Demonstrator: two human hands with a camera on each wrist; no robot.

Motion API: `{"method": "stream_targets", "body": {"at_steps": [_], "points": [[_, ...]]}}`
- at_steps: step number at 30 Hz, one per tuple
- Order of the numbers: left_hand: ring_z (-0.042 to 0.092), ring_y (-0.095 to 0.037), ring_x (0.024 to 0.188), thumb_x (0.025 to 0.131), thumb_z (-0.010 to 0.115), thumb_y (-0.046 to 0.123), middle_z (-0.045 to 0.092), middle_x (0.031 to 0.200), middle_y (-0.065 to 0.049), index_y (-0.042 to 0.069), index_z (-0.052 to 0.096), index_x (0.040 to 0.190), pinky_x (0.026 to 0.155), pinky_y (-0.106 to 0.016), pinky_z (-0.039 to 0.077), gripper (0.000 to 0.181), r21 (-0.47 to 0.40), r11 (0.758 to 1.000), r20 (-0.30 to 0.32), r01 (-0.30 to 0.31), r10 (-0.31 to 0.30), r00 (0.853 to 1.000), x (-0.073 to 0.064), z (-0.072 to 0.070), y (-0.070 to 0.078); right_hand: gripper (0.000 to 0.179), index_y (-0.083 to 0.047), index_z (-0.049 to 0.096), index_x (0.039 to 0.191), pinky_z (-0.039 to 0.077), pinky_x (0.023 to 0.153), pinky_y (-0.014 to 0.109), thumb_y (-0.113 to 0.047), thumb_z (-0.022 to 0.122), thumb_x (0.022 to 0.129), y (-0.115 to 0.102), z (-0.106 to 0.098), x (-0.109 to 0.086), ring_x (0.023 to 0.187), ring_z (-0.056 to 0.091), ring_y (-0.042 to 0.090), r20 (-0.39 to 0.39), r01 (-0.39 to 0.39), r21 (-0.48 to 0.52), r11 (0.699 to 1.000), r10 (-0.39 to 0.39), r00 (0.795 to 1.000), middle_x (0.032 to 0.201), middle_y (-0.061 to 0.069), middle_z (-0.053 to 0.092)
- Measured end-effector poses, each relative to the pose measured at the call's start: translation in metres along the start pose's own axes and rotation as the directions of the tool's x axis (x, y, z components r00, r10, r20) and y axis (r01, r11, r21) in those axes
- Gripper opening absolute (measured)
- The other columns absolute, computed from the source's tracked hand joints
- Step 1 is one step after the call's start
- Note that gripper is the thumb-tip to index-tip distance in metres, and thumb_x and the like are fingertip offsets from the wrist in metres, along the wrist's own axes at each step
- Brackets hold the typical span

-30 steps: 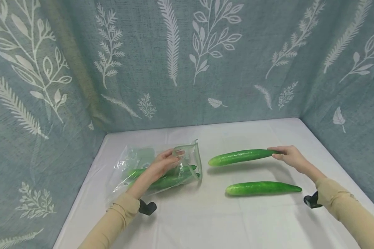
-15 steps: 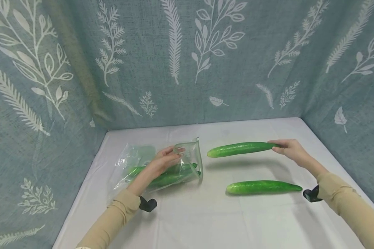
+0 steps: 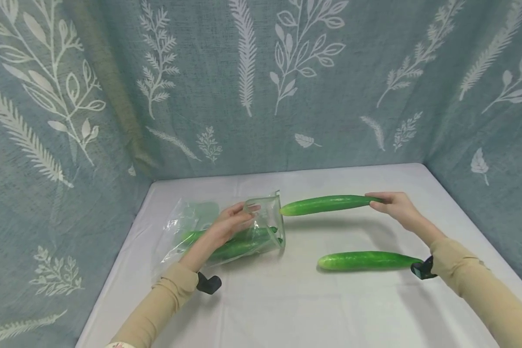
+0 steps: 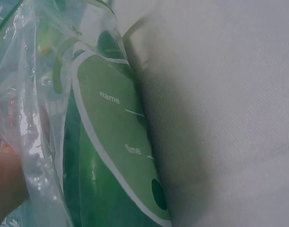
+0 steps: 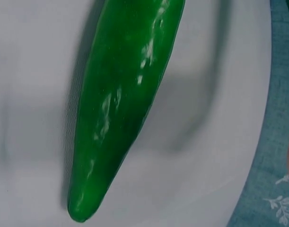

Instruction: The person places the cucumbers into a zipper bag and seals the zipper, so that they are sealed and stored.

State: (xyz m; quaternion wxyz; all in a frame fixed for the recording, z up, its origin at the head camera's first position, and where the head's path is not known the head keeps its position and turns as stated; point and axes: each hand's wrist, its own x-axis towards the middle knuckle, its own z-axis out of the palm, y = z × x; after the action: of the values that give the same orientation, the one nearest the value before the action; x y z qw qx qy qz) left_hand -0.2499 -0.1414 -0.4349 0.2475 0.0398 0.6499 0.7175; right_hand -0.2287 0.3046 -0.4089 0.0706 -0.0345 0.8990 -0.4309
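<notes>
My left hand grips the upper side of a clear zip bag lying at the left of the table, its mouth held apart towards the right. Two cucumbers show through the plastic. In the left wrist view, a green label on the bag reads "name" and "time". My right hand pinches the dark narrow end of another cucumber, raised above the table. Its pale tip is level with the bag's mouth; whether it touches the rim I cannot tell. A loose cucumber lies below it, large in the right wrist view.
A white cloth covers the table. Blue-green curtains with white leaf prints rise behind it and along both sides. A black wrist camera on the right sleeve overlaps the loose cucumber's right end in the head view.
My right hand has lifted the cucumber away from me, then moved left, bringing its pale tip up to the bag's mouth. The left hand keeps its hold on the bag.
</notes>
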Motion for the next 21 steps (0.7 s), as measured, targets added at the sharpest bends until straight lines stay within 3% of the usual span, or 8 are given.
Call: {"method": "stream_targets", "body": {"at_steps": [5, 12, 21], "points": [[0.028, -0.038, 0.140, 0.093, 0.049, 0.002, 0.004, 0.159, -0.021, -0.002, -0.001, 0.151, 0.118, -0.042, 0.023, 0.076, 0.018, 1.000, -0.007, -0.005, 0.005, 1.000, 0.001, 0.003, 0.002, 0.053, 0.001, 0.045, 0.138, 0.036, 0.106, 0.058, -0.029, 0.055, 0.096, 0.001, 0.003, 0.002, 0.133, 0.036, 0.046, 0.006, 0.012, 0.021, 1.000, -0.012, 1.000, 0.143, 0.027, 0.041], [0.028, -0.036, 0.141, 0.094, 0.049, 0.001, -0.002, 0.159, -0.020, -0.001, -0.002, 0.151, 0.116, -0.041, 0.027, 0.076, 0.022, 1.000, -0.007, -0.003, 0.003, 1.000, 0.003, 0.001, 0.001, 0.053, 0.000, 0.046, 0.138, 0.036, 0.106, 0.058, -0.030, 0.055, 0.096, -0.006, 0.003, 0.003, 0.132, 0.037, 0.046, 0.006, 0.005, 0.023, 1.000, -0.005, 1.000, 0.143, 0.027, 0.041], [0.029, -0.036, 0.140, 0.094, 0.048, 0.000, 0.012, 0.158, -0.021, -0.001, -0.002, 0.151, 0.115, -0.041, 0.030, 0.075, 0.021, 1.000, -0.005, -0.011, 0.011, 1.000, 0.001, 0.002, 0.003, 0.050, 0.001, 0.047, 0.138, 0.036, 0.107, 0.057, -0.026, 0.056, 0.096, -0.013, 0.005, 0.006, 0.133, 0.036, 0.045, 0.012, -0.009, 0.055, 0.998, 0.008, 1.000, 0.143, 0.026, 0.042]]}}
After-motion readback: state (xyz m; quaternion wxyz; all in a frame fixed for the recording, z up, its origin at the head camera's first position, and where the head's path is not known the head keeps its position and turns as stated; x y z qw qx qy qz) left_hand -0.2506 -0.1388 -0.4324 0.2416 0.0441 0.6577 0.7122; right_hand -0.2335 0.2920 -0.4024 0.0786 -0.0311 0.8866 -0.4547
